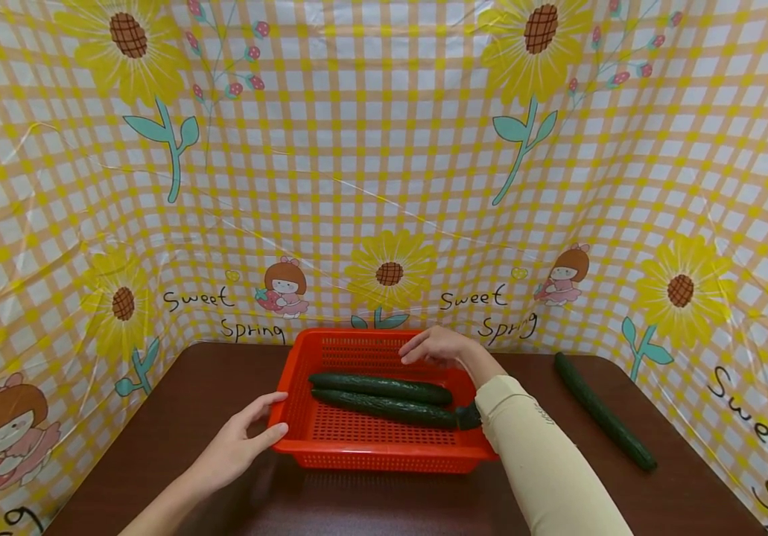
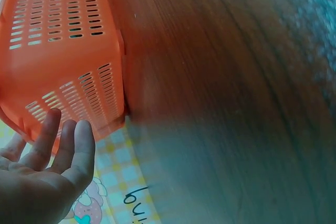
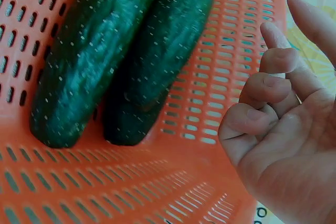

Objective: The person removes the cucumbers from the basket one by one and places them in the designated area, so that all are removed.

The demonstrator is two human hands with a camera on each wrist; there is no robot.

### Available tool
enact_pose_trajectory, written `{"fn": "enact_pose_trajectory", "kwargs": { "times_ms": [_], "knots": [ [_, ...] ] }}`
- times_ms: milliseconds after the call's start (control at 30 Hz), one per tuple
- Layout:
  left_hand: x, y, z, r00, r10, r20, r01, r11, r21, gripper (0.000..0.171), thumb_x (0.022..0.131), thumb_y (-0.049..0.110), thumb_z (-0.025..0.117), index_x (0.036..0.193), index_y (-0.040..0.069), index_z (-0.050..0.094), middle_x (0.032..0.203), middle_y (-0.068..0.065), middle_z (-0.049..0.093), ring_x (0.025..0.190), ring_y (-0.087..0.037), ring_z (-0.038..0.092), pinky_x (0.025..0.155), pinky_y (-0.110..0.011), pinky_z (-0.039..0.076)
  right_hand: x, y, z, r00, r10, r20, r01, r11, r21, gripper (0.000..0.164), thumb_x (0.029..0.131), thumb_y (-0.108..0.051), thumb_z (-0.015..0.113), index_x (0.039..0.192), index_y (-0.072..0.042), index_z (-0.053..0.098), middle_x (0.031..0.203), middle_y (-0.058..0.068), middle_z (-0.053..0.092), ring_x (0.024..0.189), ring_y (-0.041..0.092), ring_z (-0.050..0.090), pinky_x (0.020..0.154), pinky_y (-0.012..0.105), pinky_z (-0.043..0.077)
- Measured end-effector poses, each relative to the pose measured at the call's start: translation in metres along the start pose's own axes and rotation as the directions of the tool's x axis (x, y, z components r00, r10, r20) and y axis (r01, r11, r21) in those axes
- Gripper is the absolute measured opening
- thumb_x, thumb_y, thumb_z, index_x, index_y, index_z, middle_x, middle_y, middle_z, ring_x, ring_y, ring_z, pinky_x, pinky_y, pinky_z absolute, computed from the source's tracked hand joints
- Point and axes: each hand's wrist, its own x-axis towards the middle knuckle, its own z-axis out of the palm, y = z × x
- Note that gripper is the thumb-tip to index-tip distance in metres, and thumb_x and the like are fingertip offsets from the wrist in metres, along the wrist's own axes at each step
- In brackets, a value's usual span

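While the left hand, fingers apart, touches the red basket, two cucumbers, perhaps more in shadow, lie inside; the right hand hovers far right, loosely curled, empty. Loading seems underway, next calling for the rightmost cucumber.

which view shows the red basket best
The head view: it takes in nearly the whole red basket, though the right sleeve hides part of one end. The left wrist view shows only some slotted walls; the right wrist view, part of its inside.
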Motion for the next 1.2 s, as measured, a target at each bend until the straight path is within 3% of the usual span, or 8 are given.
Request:
{"fn": "enact_pose_trajectory", "kwargs": {
  "times_ms": [467, 733, 1033, 1133, 1200],
  "knots": [
    [0.002, 0.001, 0.003, 0.999, -0.027, -0.030, 0.028, 0.999, 0.023, 0.048, 0.097, 0.026, 0.068, 0.143, 0.017, 0.053, 0.126, -0.012, 0.066, 0.119, -0.029, 0.058, 0.089, -0.034, 0.049, 0.012, 0.012, 0.018, 0.999, 0.037, 0.020, -0.034, 0.993, -0.113, 0.037, 0.088, -0.020, 0.076, 0.123, -0.008, 0.073, 0.053, -0.003, 0.047, 0.045, 0.013, 0.026, 0.048, 0.029, 0.030],
    [0.002, -0.003, 0.001, 0.996, -0.072, -0.056, 0.074, 0.997, 0.037, 0.049, 0.096, 0.029, 0.069, 0.142, 0.022, 0.054, 0.132, -0.009, 0.063, 0.123, -0.029, 0.056, 0.088, -0.034, 0.050, 0.010, 0.010, 0.026, 0.997, 0.053, 0.060, -0.041, 0.981, -0.187, 0.034, 0.089, -0.023, 0.075, 0.122, -0.015, 0.074, 0.055, -0.002, 0.043, 0.051, 0.016, 0.025, 0.052, 0.029, 0.026],
    [0.002, -0.001, 0.002, 0.998, -0.047, -0.038, 0.047, 0.999, 0.016, 0.048, 0.098, 0.027, 0.067, 0.143, 0.018, 0.052, 0.130, -0.012, 0.064, 0.121, -0.031, 0.056, 0.083, -0.030, 0.051, 0.015, 0.016, 0.029, 0.998, 0.068, 0.020, -0.061, 0.966, -0.251, 0.035, 0.081, -0.025, 0.082, 0.115, -0.021, 0.078, 0.051, -0.007, 0.037, 0.047, 0.012, 0.025, 0.049, 0.026, 0.025],
    [0.003, -0.001, 0.002, 0.999, -0.032, -0.031, 0.033, 0.999, 0.013, 0.048, 0.098, 0.026, 0.067, 0.143, 0.017, 0.052, 0.128, -0.013, 0.065, 0.120, -0.032, 0.056, 0.082, -0.029, 0.051, 0.016, 0.018, 0.030, 0.998, 0.061, 0.006, -0.057, 0.962, -0.266, 0.037, 0.080, -0.025, 0.084, 0.116, -0.022, 0.077, 0.066, -0.009, 0.057, 0.049, 0.013, 0.020, 0.050, 0.027, 0.022],
    [0.004, -0.001, 0.002, 0.999, -0.024, -0.026, 0.025, 1.000, 0.018, 0.049, 0.098, 0.026, 0.067, 0.143, 0.017, 0.052, 0.127, -0.013, 0.065, 0.119, -0.031, 0.057, 0.082, -0.029, 0.051, 0.014, 0.018, 0.031, 0.999, 0.042, 0.002, -0.040, 0.958, -0.283, 0.039, 0.080, -0.024, 0.085, 0.118, -0.021, 0.077, 0.093, -0.007, 0.069, 0.057, 0.012, 0.040, 0.055, 0.028, 0.037]
  ]
}}
